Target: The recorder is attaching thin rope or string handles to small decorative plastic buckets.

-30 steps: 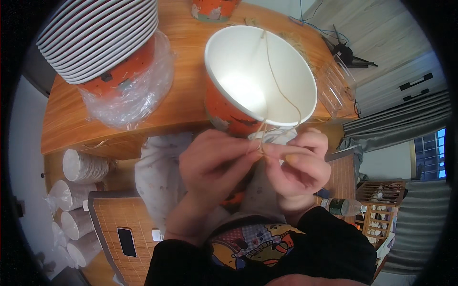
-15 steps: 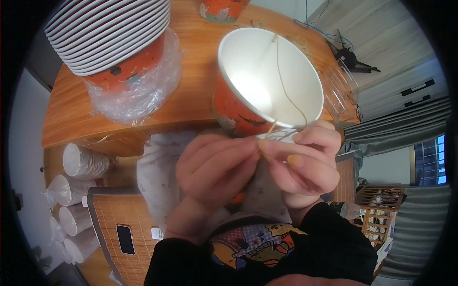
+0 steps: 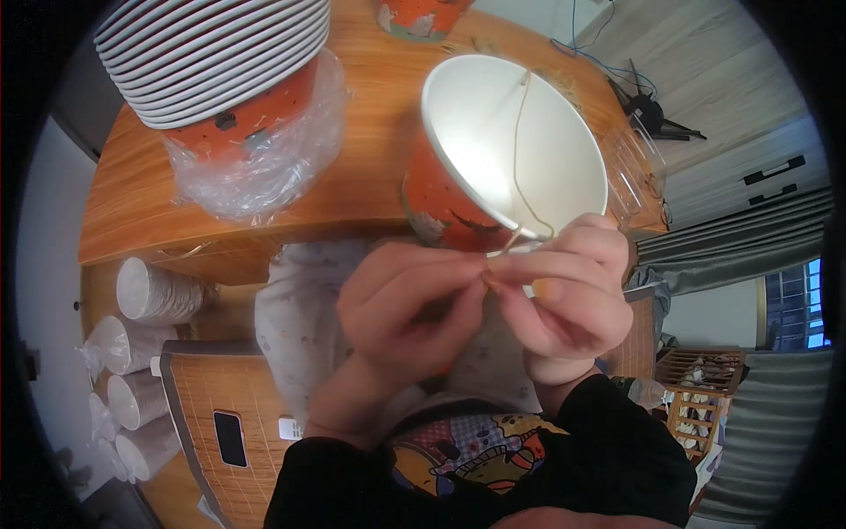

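Note:
A large paper bucket (image 3: 432, 187), orange with printed pictures outside and white inside, stands tilted toward me at the table's front edge. A thin tan string (image 3: 517, 145) runs from its far rim across the mouth to the near rim, where it bends and passes down to my fingers. My left hand (image 3: 410, 295) is closed, thumb and fingertips pinching the string just below the rim. Tip to tip with it, my right hand (image 3: 568, 295) also pinches the string, its other fingers curled. The string's end between the fingertips is mostly hidden.
A tall stack of nested buckets (image 3: 211, 66), partly wrapped in clear plastic (image 3: 260, 181), stands at the left on the wooden table (image 3: 374, 176). Another orange bucket (image 3: 423, 18) is at the back. White stacked tubs (image 3: 145, 291) and a phone (image 3: 231, 438) lie lower left.
The string's loose crossing between the hands has drawn in, and my fingertips have come closer together. The bucket and stack appear slightly farther right as the view shifts.

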The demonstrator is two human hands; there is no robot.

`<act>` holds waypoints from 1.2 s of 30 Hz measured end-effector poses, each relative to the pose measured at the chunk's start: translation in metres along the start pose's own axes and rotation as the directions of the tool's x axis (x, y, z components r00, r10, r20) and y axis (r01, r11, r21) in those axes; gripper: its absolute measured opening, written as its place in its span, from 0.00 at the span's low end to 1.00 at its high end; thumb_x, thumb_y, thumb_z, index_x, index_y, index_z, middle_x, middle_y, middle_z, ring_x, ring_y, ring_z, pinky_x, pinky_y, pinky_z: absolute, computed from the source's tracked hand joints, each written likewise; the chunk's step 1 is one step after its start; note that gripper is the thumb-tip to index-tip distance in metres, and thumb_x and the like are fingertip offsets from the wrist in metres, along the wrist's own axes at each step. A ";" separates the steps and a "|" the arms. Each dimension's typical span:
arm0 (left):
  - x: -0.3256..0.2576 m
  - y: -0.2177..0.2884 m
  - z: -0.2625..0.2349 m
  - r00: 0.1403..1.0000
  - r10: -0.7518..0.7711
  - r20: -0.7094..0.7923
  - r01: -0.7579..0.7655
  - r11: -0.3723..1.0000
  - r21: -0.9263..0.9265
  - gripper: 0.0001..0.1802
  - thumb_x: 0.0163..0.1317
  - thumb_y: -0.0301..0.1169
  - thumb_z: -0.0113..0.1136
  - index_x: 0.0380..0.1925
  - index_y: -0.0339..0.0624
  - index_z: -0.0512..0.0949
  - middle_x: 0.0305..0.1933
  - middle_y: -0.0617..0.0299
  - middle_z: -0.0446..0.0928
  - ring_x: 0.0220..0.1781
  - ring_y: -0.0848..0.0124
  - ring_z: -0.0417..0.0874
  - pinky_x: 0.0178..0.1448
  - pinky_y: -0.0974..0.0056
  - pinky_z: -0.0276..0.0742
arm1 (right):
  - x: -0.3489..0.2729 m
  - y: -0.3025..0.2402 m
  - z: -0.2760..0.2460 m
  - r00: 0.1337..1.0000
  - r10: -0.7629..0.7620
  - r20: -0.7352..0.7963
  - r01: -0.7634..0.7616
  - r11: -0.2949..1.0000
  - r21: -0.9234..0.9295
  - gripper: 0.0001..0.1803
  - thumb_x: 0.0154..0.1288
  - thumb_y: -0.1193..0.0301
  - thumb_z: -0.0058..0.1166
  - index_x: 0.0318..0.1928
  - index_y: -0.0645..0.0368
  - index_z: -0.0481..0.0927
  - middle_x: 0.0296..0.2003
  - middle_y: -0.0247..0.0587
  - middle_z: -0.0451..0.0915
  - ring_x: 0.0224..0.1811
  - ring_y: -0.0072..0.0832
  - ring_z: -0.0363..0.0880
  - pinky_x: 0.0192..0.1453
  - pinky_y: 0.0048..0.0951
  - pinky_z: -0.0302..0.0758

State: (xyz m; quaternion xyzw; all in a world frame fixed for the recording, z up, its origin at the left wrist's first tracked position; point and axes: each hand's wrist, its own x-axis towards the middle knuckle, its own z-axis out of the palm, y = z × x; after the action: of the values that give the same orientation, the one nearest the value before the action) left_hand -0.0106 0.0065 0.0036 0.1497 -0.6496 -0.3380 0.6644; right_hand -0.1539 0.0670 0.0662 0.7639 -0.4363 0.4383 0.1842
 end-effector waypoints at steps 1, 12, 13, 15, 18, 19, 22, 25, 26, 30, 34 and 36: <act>0.000 0.000 0.000 1.000 -0.003 0.002 0.003 1.000 -0.007 0.14 0.46 0.18 0.72 0.35 0.40 0.85 0.33 0.57 0.85 0.30 0.64 0.85 0.35 0.65 0.79 | 0.000 0.000 -0.001 1.000 -0.017 -0.008 0.017 1.000 0.007 0.09 0.50 0.72 0.70 0.32 0.49 0.81 0.42 0.27 0.88 0.39 0.25 0.77 0.44 0.28 0.68; -0.002 0.001 0.000 0.999 -0.021 0.024 0.020 0.998 0.062 0.13 0.47 0.18 0.71 0.35 0.40 0.84 0.33 0.57 0.85 0.32 0.63 0.85 0.36 0.65 0.80 | 0.001 0.001 -0.007 0.995 0.005 0.098 0.005 0.995 -0.100 0.11 0.45 0.71 0.72 0.22 0.49 0.78 0.40 0.23 0.89 0.39 0.23 0.74 0.43 0.27 0.65; -0.002 0.002 0.001 1.000 -0.015 0.023 0.014 0.997 0.078 0.13 0.47 0.17 0.70 0.35 0.40 0.85 0.33 0.57 0.85 0.32 0.63 0.85 0.36 0.65 0.80 | 0.001 0.002 -0.007 0.996 0.006 0.091 0.004 0.995 -0.103 0.11 0.45 0.71 0.72 0.22 0.49 0.78 0.39 0.22 0.89 0.39 0.23 0.74 0.43 0.27 0.65; -0.002 0.003 0.002 1.000 0.005 0.017 -0.007 0.995 0.101 0.14 0.47 0.17 0.70 0.36 0.40 0.85 0.34 0.57 0.85 0.32 0.63 0.85 0.36 0.65 0.80 | 0.000 0.002 -0.007 0.997 0.008 0.081 0.001 0.994 -0.108 0.12 0.45 0.71 0.72 0.21 0.49 0.77 0.39 0.22 0.89 0.39 0.24 0.74 0.43 0.27 0.65; -0.001 0.004 0.001 0.999 0.021 0.030 -0.025 0.992 0.127 0.14 0.48 0.19 0.70 0.37 0.41 0.85 0.35 0.58 0.85 0.32 0.64 0.85 0.37 0.65 0.80 | 0.000 0.002 -0.008 0.996 0.016 0.087 -0.006 0.994 -0.110 0.13 0.45 0.71 0.73 0.20 0.48 0.76 0.39 0.22 0.89 0.38 0.24 0.73 0.43 0.28 0.65; -0.001 0.004 0.000 0.999 0.024 0.037 -0.029 0.991 0.132 0.14 0.48 0.19 0.70 0.38 0.41 0.85 0.35 0.59 0.86 0.33 0.64 0.85 0.37 0.65 0.80 | 0.000 0.002 -0.008 0.996 0.019 0.091 -0.009 0.995 -0.102 0.14 0.45 0.72 0.73 0.19 0.48 0.76 0.39 0.22 0.89 0.38 0.24 0.73 0.43 0.28 0.65; 0.001 0.004 -0.002 0.997 0.063 0.046 -0.070 0.982 0.178 0.15 0.47 0.21 0.70 0.38 0.41 0.85 0.36 0.60 0.86 0.33 0.65 0.85 0.38 0.65 0.80 | -0.001 0.001 -0.009 0.996 0.025 0.085 -0.017 0.995 -0.096 0.15 0.44 0.72 0.73 0.19 0.47 0.75 0.38 0.21 0.89 0.38 0.24 0.73 0.43 0.27 0.65; 0.002 0.005 -0.003 0.999 0.049 0.019 -0.052 0.962 0.269 0.16 0.46 0.22 0.71 0.39 0.41 0.86 0.37 0.60 0.87 0.34 0.65 0.86 0.39 0.64 0.81 | -0.001 0.001 -0.009 0.996 0.028 0.084 -0.019 0.995 -0.098 0.16 0.44 0.72 0.73 0.18 0.47 0.73 0.38 0.21 0.89 0.38 0.23 0.73 0.43 0.27 0.65; 0.002 0.005 -0.003 0.998 0.065 0.023 -0.069 0.957 0.281 0.17 0.45 0.21 0.71 0.39 0.41 0.86 0.37 0.60 0.87 0.34 0.65 0.86 0.40 0.65 0.81 | -0.001 0.001 -0.009 0.997 0.014 0.078 -0.005 0.994 -0.110 0.17 0.43 0.72 0.73 0.18 0.47 0.73 0.38 0.21 0.89 0.38 0.23 0.73 0.43 0.27 0.65; 0.002 0.006 -0.002 0.994 0.105 0.037 -0.112 0.942 0.317 0.18 0.45 0.20 0.71 0.40 0.41 0.87 0.38 0.61 0.87 0.34 0.65 0.86 0.41 0.66 0.82 | -0.002 0.000 -0.010 0.997 -0.005 0.081 0.016 0.991 -0.132 0.19 0.42 0.73 0.73 0.17 0.47 0.70 0.39 0.21 0.89 0.38 0.23 0.73 0.43 0.27 0.65; 0.001 0.010 -0.004 0.993 0.108 0.049 -0.118 0.931 0.346 0.18 0.45 0.20 0.71 0.40 0.42 0.87 0.38 0.62 0.87 0.34 0.66 0.85 0.41 0.67 0.82 | -0.003 -0.001 -0.009 0.997 -0.015 0.076 0.026 0.988 -0.151 0.22 0.41 0.73 0.74 0.17 0.46 0.67 0.39 0.20 0.89 0.38 0.22 0.74 0.44 0.27 0.66; 0.000 0.010 -0.003 0.993 0.116 0.031 -0.119 0.925 0.362 0.17 0.46 0.20 0.71 0.40 0.42 0.87 0.38 0.63 0.87 0.34 0.67 0.85 0.40 0.67 0.82 | -0.004 -0.001 -0.009 0.997 -0.014 0.073 0.025 0.988 -0.156 0.22 0.41 0.73 0.74 0.17 0.46 0.66 0.39 0.20 0.89 0.37 0.22 0.74 0.44 0.27 0.66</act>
State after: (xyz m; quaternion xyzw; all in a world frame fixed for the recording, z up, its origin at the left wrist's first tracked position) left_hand -0.0054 0.0131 0.0100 0.2290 -0.7116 -0.1725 0.6414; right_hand -0.1585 0.0758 0.0684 0.7666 -0.4682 0.3733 0.2320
